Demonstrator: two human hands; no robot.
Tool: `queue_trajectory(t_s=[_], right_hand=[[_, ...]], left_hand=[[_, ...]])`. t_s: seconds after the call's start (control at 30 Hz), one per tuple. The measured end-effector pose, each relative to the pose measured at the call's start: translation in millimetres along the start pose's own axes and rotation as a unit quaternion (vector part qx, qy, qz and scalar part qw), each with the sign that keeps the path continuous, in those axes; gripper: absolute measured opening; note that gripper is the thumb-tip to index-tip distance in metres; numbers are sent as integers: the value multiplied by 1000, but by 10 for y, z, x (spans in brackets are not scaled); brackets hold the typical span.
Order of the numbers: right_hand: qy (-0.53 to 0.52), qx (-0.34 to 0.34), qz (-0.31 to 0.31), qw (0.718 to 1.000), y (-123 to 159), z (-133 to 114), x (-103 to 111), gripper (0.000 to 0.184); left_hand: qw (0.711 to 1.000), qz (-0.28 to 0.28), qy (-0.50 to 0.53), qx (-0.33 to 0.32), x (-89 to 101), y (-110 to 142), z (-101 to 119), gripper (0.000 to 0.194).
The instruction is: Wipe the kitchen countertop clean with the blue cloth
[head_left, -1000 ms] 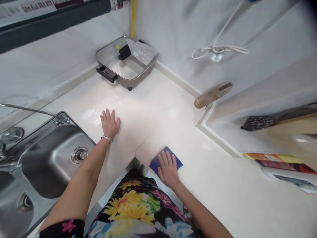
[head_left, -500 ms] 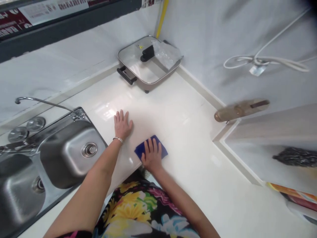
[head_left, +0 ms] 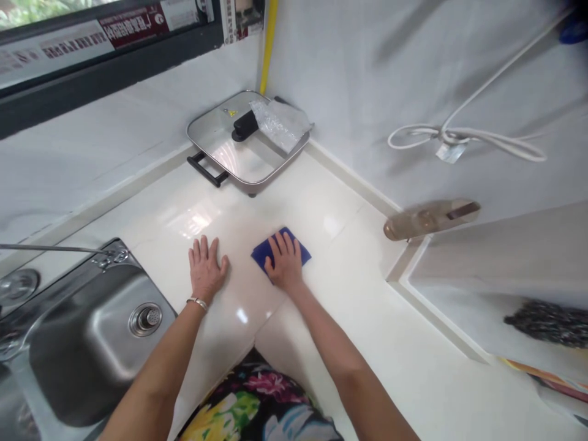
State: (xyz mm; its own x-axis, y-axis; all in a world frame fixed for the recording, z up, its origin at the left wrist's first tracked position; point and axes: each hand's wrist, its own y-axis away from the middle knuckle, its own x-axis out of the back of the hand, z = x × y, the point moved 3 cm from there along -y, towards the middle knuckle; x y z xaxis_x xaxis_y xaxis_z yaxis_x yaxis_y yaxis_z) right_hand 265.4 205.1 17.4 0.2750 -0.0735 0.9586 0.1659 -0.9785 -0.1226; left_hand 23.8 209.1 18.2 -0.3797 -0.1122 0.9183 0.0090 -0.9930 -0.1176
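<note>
Pressing flat with fingers slightly spread rather than curled, the right hand (head_left: pixel 285 264) covers a folded blue cloth (head_left: pixel 261 252), probably so that the palm keeps the whole cloth down against the white bench (head_left: pixel 367 337). The cloth lies inward of the bench's inner front corner, toward its back corner. To its left, the left hand (head_left: pixel 206 269) rests palm down, fingers open and holding nothing, apparently bracing the leaning body, near the edge of the steel sink (head_left: pixel 82 361). Beyond both hands, a lidded skillet (head_left: pixel 225 153) is tucked into the bench's back corner, perhaps to leave the surface free, with a plastic bag (head_left: pixel 282 125) on its lid. Compared with a second ago, the cloth has moved away from the inner front corner, toward the skillet; the left hand remains beside the sink.
</note>
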Motion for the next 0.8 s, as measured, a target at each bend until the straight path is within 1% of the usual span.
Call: queue_trajectory(t_s=[0.23,0.43,0.57,0.67,0.73,0.8], right_hand=[[25,-58,39,997,-628,792,96,62],[38,-99,66,992,-954,1487,208,60],[68,-130,64,987,-1030,1996,318,60],[96,-168,67,979,-979,2356,395,60],[112,-191,72,972,-904,2522,428,60],[119,-212,78,967,-812,2596,443,60]], left_hand=[[1000,-8,-4,2,16,-23,-8,62],[999,0,-42,-3,17,-52,-11,62],[998,-1,-58,-9,36,-61,0,61],[998,-5,-62,-10,41,-68,-4,62],[998,-4,-62,-8,41,-74,-10,62],[998,0,-60,-8,39,-79,-12,62]])
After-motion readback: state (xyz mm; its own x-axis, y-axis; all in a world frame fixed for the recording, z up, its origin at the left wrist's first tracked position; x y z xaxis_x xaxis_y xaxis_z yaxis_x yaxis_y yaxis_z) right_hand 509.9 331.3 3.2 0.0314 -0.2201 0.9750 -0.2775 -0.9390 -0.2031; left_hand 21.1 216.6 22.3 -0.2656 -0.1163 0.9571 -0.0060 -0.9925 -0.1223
